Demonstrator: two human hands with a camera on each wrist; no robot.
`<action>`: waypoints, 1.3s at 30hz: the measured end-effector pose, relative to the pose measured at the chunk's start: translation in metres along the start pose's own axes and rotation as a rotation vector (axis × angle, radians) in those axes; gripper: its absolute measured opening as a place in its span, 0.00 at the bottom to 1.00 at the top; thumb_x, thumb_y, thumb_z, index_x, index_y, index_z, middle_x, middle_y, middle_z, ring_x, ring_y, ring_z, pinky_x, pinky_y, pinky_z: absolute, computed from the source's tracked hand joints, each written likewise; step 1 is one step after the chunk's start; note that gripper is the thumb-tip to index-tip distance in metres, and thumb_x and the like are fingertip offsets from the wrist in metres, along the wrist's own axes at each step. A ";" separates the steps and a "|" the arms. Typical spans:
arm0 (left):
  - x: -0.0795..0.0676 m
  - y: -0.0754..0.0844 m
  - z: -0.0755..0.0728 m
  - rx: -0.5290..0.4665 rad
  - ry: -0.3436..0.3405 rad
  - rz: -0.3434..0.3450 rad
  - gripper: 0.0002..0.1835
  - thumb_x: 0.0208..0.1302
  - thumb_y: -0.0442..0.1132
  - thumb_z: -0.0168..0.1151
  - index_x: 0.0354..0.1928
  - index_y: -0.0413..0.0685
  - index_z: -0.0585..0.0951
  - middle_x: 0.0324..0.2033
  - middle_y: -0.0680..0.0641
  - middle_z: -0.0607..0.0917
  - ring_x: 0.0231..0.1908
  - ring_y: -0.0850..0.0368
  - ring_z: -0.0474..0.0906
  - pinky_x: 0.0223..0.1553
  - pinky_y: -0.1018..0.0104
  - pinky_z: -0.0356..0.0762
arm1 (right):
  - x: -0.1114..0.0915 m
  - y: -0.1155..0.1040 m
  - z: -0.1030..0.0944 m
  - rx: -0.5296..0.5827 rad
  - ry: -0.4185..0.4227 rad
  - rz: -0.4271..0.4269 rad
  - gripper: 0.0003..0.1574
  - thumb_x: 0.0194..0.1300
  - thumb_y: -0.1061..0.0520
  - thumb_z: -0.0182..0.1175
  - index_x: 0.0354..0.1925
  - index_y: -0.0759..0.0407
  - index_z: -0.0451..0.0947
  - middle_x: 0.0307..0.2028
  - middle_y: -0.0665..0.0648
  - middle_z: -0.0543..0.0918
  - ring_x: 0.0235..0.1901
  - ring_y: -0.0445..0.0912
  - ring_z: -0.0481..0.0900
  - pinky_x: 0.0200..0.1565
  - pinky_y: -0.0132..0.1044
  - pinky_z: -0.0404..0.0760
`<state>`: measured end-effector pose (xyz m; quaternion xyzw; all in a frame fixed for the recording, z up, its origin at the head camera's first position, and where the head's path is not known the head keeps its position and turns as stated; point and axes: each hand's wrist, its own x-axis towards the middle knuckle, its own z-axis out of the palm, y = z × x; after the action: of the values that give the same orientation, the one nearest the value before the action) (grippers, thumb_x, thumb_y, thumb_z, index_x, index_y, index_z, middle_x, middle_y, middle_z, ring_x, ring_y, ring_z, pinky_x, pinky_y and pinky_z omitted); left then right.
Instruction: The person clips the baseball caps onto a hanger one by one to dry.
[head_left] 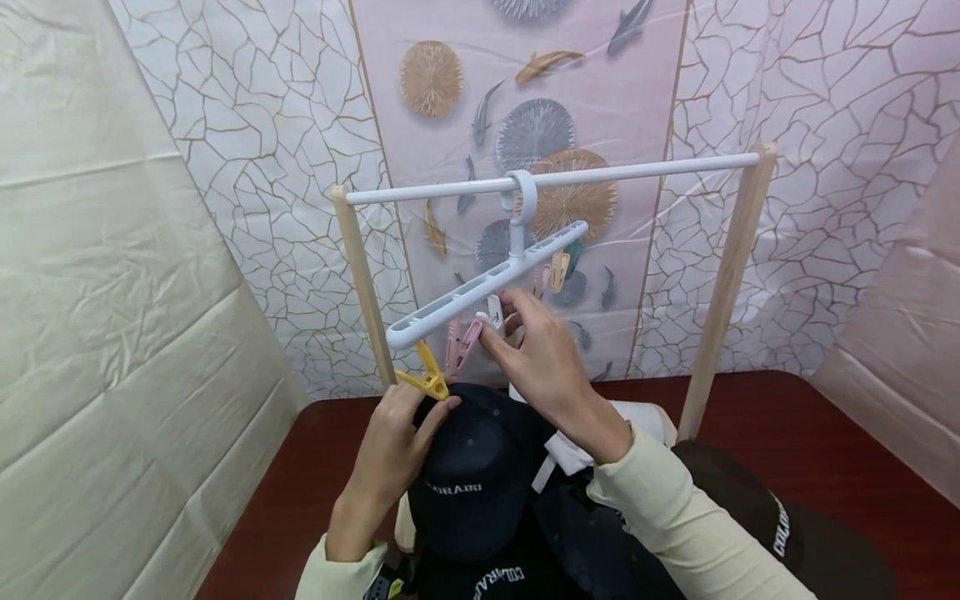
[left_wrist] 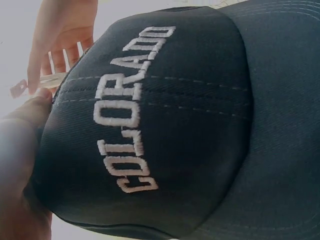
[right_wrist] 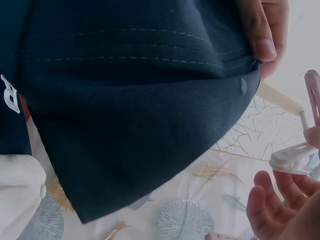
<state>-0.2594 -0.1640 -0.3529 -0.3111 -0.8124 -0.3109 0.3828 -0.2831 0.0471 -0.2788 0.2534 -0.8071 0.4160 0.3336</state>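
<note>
My left hand pinches the edge of a navy cap near its crown, thumb on the fabric. White COLORADO lettering on the cap shows large in the left wrist view. A yellow clothespin hangs from the white hanger and overlaps the left fingertips. Higher up, my right hand pinches a white clothespin between thumb and fingers, under the hanger's bar. Beside the right thumb hangs a pink clothespin, its legs spread in a V.
The hanger hooks over a white rod between wooden posts. Cream and green clothespins hang at its far end. More dark caps lie below, with a brown cap at right on the dark red table.
</note>
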 end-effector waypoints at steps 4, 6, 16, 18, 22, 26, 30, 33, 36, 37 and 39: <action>0.000 0.001 0.000 -0.057 -0.014 -0.025 0.12 0.70 0.35 0.71 0.52 0.41 0.84 0.45 0.43 0.88 0.47 0.49 0.87 0.47 0.51 0.86 | 0.000 -0.001 -0.001 0.019 -0.004 0.005 0.23 0.74 0.53 0.69 0.60 0.62 0.79 0.39 0.57 0.83 0.35 0.47 0.82 0.36 0.41 0.82; 0.000 0.000 0.001 -0.070 -0.013 -0.015 0.12 0.69 0.33 0.71 0.52 0.40 0.83 0.45 0.42 0.88 0.47 0.49 0.88 0.46 0.52 0.87 | 0.000 -0.002 -0.002 0.026 -0.006 0.007 0.22 0.74 0.52 0.68 0.60 0.61 0.80 0.38 0.56 0.83 0.35 0.47 0.82 0.36 0.41 0.82; 0.002 0.000 -0.001 -0.054 -0.073 -0.035 0.15 0.68 0.35 0.72 0.54 0.39 0.84 0.47 0.42 0.89 0.50 0.47 0.88 0.50 0.49 0.86 | -0.001 0.000 -0.006 -0.014 0.028 -0.013 0.18 0.72 0.50 0.70 0.49 0.63 0.83 0.35 0.58 0.76 0.33 0.51 0.75 0.34 0.41 0.74; 0.001 0.001 -0.001 -0.053 -0.106 -0.053 0.15 0.69 0.36 0.72 0.55 0.39 0.84 0.48 0.42 0.89 0.51 0.47 0.87 0.51 0.50 0.86 | -0.001 0.000 -0.007 -0.005 0.024 -0.012 0.18 0.72 0.50 0.70 0.48 0.63 0.82 0.34 0.57 0.74 0.32 0.51 0.74 0.34 0.42 0.72; 0.001 0.003 0.000 -0.065 -0.167 -0.086 0.14 0.72 0.37 0.69 0.55 0.40 0.83 0.46 0.44 0.88 0.49 0.51 0.87 0.50 0.51 0.86 | -0.001 0.002 -0.009 0.032 0.000 -0.003 0.17 0.73 0.50 0.70 0.48 0.62 0.82 0.33 0.56 0.75 0.33 0.50 0.75 0.35 0.42 0.74; 0.001 0.004 0.001 -0.066 -0.205 -0.128 0.12 0.75 0.39 0.66 0.56 0.41 0.82 0.45 0.47 0.87 0.47 0.54 0.85 0.50 0.52 0.85 | -0.001 0.005 -0.011 0.077 -0.028 0.018 0.15 0.74 0.50 0.68 0.49 0.60 0.83 0.33 0.56 0.76 0.34 0.48 0.77 0.36 0.42 0.78; 0.002 0.004 0.004 -0.038 -0.213 -0.153 0.11 0.78 0.40 0.63 0.56 0.45 0.82 0.47 0.48 0.86 0.47 0.55 0.84 0.52 0.51 0.84 | -0.001 0.006 -0.015 0.109 -0.044 0.029 0.14 0.74 0.50 0.68 0.49 0.58 0.84 0.34 0.55 0.77 0.35 0.47 0.79 0.38 0.46 0.82; 0.000 0.004 0.004 -0.021 -0.214 -0.165 0.10 0.79 0.41 0.62 0.56 0.48 0.81 0.47 0.49 0.86 0.47 0.56 0.83 0.51 0.51 0.84 | -0.001 0.006 -0.017 0.104 -0.055 0.036 0.14 0.74 0.49 0.68 0.50 0.57 0.85 0.34 0.54 0.78 0.36 0.46 0.79 0.39 0.46 0.83; -0.002 0.005 0.004 -0.013 -0.220 -0.177 0.09 0.81 0.43 0.59 0.55 0.51 0.81 0.47 0.51 0.85 0.45 0.57 0.82 0.49 0.51 0.83 | -0.001 0.006 -0.018 0.097 -0.067 0.049 0.15 0.74 0.48 0.68 0.52 0.56 0.85 0.35 0.53 0.80 0.37 0.46 0.80 0.39 0.44 0.82; -0.002 0.005 0.004 -0.013 -0.220 -0.178 0.09 0.81 0.43 0.58 0.55 0.52 0.81 0.48 0.52 0.85 0.46 0.57 0.82 0.49 0.51 0.83 | -0.001 0.005 -0.018 0.099 -0.071 0.055 0.16 0.74 0.48 0.67 0.52 0.56 0.85 0.35 0.53 0.80 0.38 0.46 0.81 0.40 0.44 0.82; -0.002 0.006 0.004 -0.013 -0.221 -0.176 0.09 0.81 0.43 0.56 0.55 0.53 0.81 0.48 0.52 0.85 0.45 0.57 0.82 0.49 0.51 0.83 | -0.001 0.005 -0.018 0.114 -0.079 0.069 0.16 0.75 0.48 0.67 0.53 0.56 0.85 0.37 0.53 0.81 0.40 0.46 0.82 0.42 0.45 0.82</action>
<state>-0.2555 -0.1586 -0.3552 -0.2734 -0.8718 -0.3124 0.2602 -0.2798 0.0650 -0.2743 0.2604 -0.8028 0.4622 0.2721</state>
